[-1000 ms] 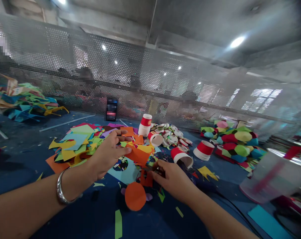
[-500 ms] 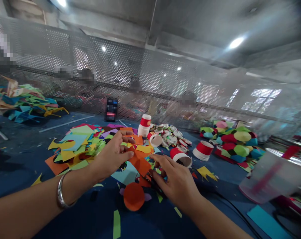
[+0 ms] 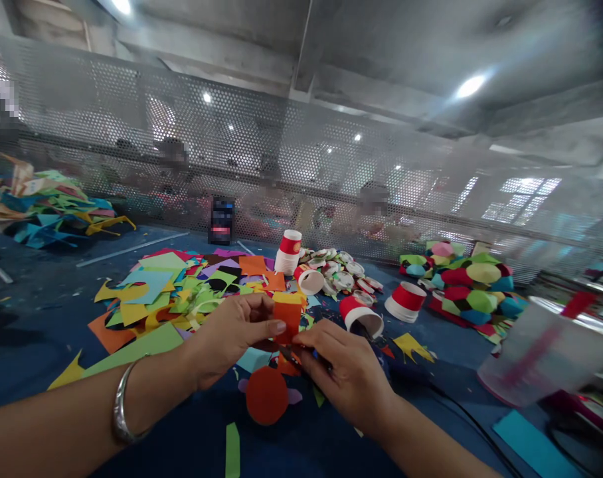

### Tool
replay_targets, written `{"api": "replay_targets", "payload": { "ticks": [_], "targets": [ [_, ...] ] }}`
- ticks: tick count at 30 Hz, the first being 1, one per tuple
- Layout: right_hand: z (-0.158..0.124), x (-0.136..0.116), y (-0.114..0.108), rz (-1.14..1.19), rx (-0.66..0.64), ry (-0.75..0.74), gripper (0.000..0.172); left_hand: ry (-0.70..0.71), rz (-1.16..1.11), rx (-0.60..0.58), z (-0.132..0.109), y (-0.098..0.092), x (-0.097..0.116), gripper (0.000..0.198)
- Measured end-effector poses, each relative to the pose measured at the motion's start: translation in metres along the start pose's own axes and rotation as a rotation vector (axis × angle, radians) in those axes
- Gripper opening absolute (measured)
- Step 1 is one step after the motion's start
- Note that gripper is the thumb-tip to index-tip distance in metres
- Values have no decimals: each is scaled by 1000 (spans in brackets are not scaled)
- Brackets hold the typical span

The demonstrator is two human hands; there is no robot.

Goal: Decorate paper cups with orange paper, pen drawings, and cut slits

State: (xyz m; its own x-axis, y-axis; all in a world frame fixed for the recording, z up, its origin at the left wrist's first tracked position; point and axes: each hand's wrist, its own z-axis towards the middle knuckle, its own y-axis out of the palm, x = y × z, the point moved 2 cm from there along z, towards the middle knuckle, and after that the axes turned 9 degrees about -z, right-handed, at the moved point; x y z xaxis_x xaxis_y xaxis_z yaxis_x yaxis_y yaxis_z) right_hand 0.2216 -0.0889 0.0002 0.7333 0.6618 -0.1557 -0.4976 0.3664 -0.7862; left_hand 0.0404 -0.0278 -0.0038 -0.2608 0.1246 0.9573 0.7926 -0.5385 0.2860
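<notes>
My left hand (image 3: 244, 335) pinches an upright piece of orange paper (image 3: 287, 318) between thumb and fingers, a yellow edge showing at its top. Close against its lower right side is my right hand (image 3: 344, 365), fingers curled round a dark slim tool (image 3: 292, 356), mostly hidden, that may be scissors. In front of both hands lies an orange paper disc (image 3: 267, 396) with small purple tabs at its sides. A sheet of light blue paper (image 3: 254, 360) lies under my left fingers.
Coloured paper scraps (image 3: 157, 285) spread to the left. Red-and-white paper cups (image 3: 406, 302) stand and lie behind a pile of small round pieces (image 3: 348, 272). A translucent bucket (image 3: 540, 352) and a black cable (image 3: 473, 415) are at right; a phone (image 3: 222, 220) leans at the mesh screen.
The orange paper, tilted before, is now held upright in my left hand, whose fingers have closed on it. My right hand has moved slightly inward and lower beside it.
</notes>
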Motion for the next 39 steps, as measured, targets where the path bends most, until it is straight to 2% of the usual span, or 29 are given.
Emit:
{"api": "replay_targets", "payload": {
  "ticks": [3,6,12,17,21,31,39],
  "targets": [
    [2,4,1,91,15,117,10,44,176,-47,0,0,-3,21],
    [3,9,2,98,10,200,7,84,255,-109,-2,2,-3,23],
    [2,15,5,129,7,308,14,131,377,-162,-4,1,-3,25],
    [2,15,6,203,-7,367,18,143,433,-141,-3,0,-4,17],
    [3,14,5,234,-9,391,18,98,409,-124,-3,1,-4,16],
    [1,18,6,291,-7,426,23,104,358,-117,-1,1,-3,12],
    [2,23,9,468,-91,545,25,79,349,-120,0,0,-6,14]
  ]
}}
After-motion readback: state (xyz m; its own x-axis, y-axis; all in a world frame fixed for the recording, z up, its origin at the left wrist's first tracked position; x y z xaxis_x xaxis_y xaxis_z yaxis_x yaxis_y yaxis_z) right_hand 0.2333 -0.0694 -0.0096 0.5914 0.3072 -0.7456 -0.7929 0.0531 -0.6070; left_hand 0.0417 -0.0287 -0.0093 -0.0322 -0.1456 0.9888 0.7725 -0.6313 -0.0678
